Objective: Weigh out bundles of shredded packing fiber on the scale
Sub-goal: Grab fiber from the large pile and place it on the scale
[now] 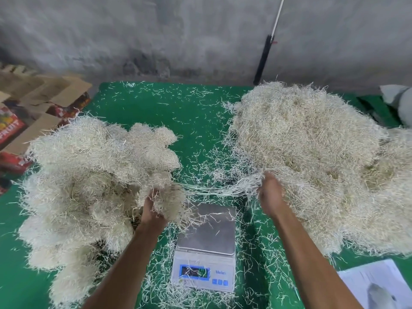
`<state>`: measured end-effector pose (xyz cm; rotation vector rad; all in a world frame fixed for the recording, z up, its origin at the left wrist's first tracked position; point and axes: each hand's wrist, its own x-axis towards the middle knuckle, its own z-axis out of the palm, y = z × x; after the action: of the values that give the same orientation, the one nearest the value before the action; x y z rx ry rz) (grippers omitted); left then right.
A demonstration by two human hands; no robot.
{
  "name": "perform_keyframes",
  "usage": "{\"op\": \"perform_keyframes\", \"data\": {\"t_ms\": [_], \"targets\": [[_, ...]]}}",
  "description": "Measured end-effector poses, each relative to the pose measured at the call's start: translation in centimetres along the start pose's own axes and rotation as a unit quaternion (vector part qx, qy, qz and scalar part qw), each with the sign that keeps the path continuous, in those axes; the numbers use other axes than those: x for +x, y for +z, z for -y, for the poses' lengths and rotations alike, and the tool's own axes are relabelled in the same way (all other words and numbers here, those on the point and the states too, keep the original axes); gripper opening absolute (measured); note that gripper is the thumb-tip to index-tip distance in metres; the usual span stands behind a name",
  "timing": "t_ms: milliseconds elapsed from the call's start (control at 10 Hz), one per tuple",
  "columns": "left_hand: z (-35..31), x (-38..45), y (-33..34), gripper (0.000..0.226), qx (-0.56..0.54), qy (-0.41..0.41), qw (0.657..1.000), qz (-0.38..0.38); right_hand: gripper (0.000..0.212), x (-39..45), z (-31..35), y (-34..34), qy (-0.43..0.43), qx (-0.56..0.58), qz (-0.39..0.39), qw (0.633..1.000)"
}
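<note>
A: Obs. 1. Where is the scale?

B: The scale (pixel 206 248) sits low in the middle of the green mat (pixel 156 112), between the two forearms. Its steel pan carries only a few stray strands. The display is lit, but I cannot read the digits.

A: Left hand?

B: The left hand (pixel 153 210) is curled round a bundle of fiber (pixel 170 204), held just above the pan's left far corner, against the pile of finished bundles (pixel 89 186).

A: Right hand?

B: The right hand (pixel 269 192) grips strands at the edge of the loose fiber heap (pixel 312 163). A thin skein stretches between the two hands.

A: Surroundings?

B: Cardboard boxes (pixel 33 112) at far left, white paper (pixel 374 284) at lower right, scattered shreds all over the mat.
</note>
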<state>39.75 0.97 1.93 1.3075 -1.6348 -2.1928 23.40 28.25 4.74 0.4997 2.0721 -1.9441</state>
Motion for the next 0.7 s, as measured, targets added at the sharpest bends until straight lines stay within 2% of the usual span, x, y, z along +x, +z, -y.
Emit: {"op": "perform_keyframes", "data": {"t_ms": [100,200,300,400,500,600,700], "targets": [[0.7,-1.2,1.3,0.048,-0.187,-0.064,0.98,-0.038,0.04,-1.9,-0.3,1.0,0.058,0.138,0.089,0.985],[0.3,-0.7,1.8,0.035,-0.071,-0.014,0.992,0.1,0.051,-1.7,-0.9,0.7,0.079,0.106,0.062,0.989],[-0.8,-0.7,2.3,0.014,0.38,0.109,0.894,0.212,0.046,-1.4,-0.7,0.5,0.039,0.053,0.032,0.997],[-0.1,-1.1,3.5,0.071,0.662,0.15,0.689,0.255,0.037,-2.2,0.1,1.5,-0.048,0.045,0.029,0.997],[0.0,0.0,4.3,0.04,0.687,0.234,0.673,0.143,0.031,-2.8,1.2,2.1,-0.143,0.003,0.013,0.99],[-0.3,1.9,3.8,0.026,0.476,0.193,0.855,0.069,0.036,-2.8,1.4,1.6,-0.212,-0.04,0.005,0.977],[-1.1,2.5,4.8,0.023,0.313,0.099,0.945,-0.007,0.033,-4.0,1.1,2.8,-0.252,-0.061,0.0,0.966]]}}
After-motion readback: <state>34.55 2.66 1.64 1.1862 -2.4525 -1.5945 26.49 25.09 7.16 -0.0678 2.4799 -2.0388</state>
